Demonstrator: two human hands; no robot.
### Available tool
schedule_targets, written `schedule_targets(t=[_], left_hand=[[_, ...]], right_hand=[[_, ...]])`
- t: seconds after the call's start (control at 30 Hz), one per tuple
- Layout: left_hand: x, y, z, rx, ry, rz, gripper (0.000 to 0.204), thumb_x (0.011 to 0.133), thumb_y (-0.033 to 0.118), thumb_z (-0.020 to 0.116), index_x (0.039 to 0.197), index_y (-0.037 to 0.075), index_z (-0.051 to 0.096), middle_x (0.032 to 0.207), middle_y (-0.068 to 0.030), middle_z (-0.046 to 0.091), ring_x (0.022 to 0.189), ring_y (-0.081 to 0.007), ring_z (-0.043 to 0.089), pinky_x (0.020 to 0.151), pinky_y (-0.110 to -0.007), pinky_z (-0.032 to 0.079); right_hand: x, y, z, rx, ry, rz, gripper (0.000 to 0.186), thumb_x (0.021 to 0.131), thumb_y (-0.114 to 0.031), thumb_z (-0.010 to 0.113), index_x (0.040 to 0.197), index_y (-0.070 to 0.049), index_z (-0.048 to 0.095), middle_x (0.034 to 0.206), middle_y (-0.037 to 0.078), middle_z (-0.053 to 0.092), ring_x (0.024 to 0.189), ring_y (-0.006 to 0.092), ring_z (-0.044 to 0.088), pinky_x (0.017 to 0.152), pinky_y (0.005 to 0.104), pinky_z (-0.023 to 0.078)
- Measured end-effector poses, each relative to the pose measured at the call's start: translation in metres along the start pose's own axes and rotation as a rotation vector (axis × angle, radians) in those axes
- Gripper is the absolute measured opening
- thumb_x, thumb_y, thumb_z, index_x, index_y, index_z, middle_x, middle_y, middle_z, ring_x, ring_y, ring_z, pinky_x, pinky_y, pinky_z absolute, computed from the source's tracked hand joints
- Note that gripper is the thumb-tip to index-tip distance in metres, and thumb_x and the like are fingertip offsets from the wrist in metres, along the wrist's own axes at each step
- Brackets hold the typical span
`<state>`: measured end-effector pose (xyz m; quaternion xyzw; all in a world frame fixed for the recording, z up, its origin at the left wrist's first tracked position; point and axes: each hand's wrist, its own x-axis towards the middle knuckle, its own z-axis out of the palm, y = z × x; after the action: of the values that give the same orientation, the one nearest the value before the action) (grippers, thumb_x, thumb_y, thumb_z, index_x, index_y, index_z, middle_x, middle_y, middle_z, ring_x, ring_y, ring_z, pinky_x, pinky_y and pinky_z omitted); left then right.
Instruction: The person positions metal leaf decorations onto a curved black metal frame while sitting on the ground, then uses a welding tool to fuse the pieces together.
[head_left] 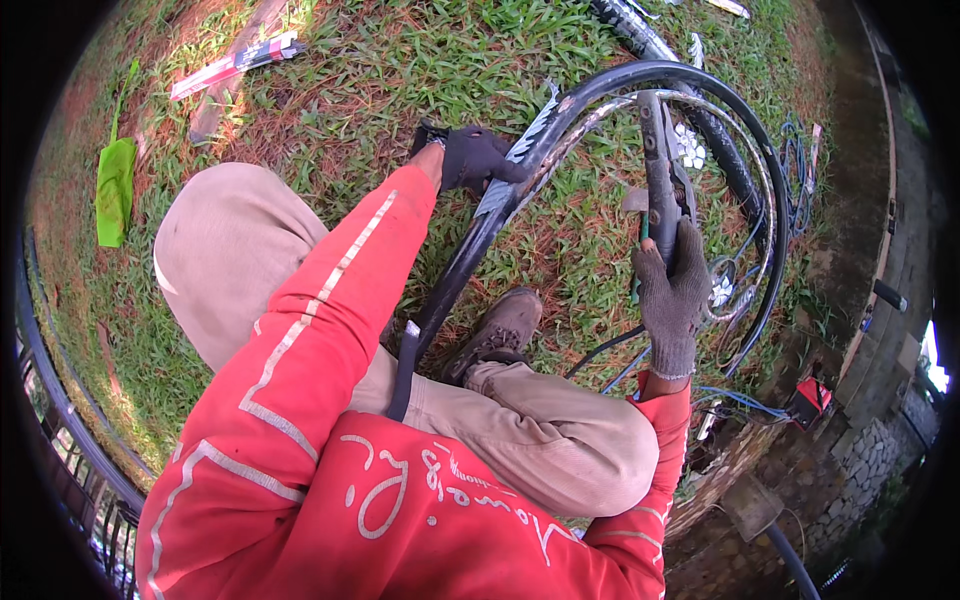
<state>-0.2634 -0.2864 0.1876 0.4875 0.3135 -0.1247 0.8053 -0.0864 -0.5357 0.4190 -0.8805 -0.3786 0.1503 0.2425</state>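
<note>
My left hand [480,160], in a black glove, grips the thick black cable [461,265] beside a torn, ridged silvery strip [520,145] along it. The cable arches to the right, with a pale, stained inner line [585,125] alongside. My right hand [668,290], in a grey knitted glove, is closed on a long grey-and-black tool [660,160] held upright inside the cable's loop. A small green handled item [640,240] lies against the tool, partly hidden by my fingers.
A second black cable [720,140], white scraps [690,145] and blue wires [800,170] lie on the grass. A green bag [116,190] and red-white strip [235,67] are at left. A paved edge [880,330] with a red-black box [808,403] runs right; a railing [70,400] stands lower left.
</note>
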Motion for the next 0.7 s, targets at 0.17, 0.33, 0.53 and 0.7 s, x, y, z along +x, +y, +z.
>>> schedule_targets(t=[0.17,0.33,0.53,0.7], left_hand=[[0.004,0.008,0.004,0.197,0.04,0.009,0.037,0.092,0.031,0.092,0.116,0.003,0.084,0.097,-0.0042,0.081,0.078,-0.012,0.073,0.072,-0.033,0.06],[0.007,0.008,-0.002,0.333,0.045,0.048,0.037,0.091,0.031,0.092,0.115,0.004,0.085,0.093,-0.0039,0.081,0.075,-0.0119,0.073,0.07,-0.033,0.061],[0.012,0.002,-0.002,0.236,0.02,0.019,0.036,0.091,0.028,0.092,0.115,0.002,0.085,0.093,-0.0043,0.082,0.073,-0.0126,0.073,0.069,-0.033,0.062],[0.018,-0.006,-0.011,0.301,0.004,0.093,0.031,0.089,0.028,0.093,0.103,0.002,0.084,0.083,-0.0014,0.076,0.067,-0.0108,0.067,0.065,-0.031,0.056]], right_hand=[[0.004,0.016,0.01,-0.014,-0.037,-0.031,0.061,0.1,-0.025,0.084,0.146,0.01,0.064,0.114,0.018,0.079,0.099,0.0199,0.077,0.09,0.0359,0.06],[0.006,0.011,0.019,-0.014,-0.05,0.003,0.061,0.098,-0.023,0.083,0.147,0.006,0.064,0.115,0.022,0.08,0.1,0.0244,0.079,0.091,0.0375,0.06],[0.003,0.013,0.025,-0.07,-0.031,0.026,0.06,0.096,-0.022,0.082,0.147,0.003,0.065,0.105,0.021,0.079,0.09,0.026,0.08,0.084,0.0387,0.06],[0.004,0.011,0.028,-0.064,0.004,-0.076,0.061,0.095,-0.024,0.082,0.147,0.003,0.065,0.103,0.021,0.08,0.086,0.0255,0.08,0.081,0.0387,0.061]])
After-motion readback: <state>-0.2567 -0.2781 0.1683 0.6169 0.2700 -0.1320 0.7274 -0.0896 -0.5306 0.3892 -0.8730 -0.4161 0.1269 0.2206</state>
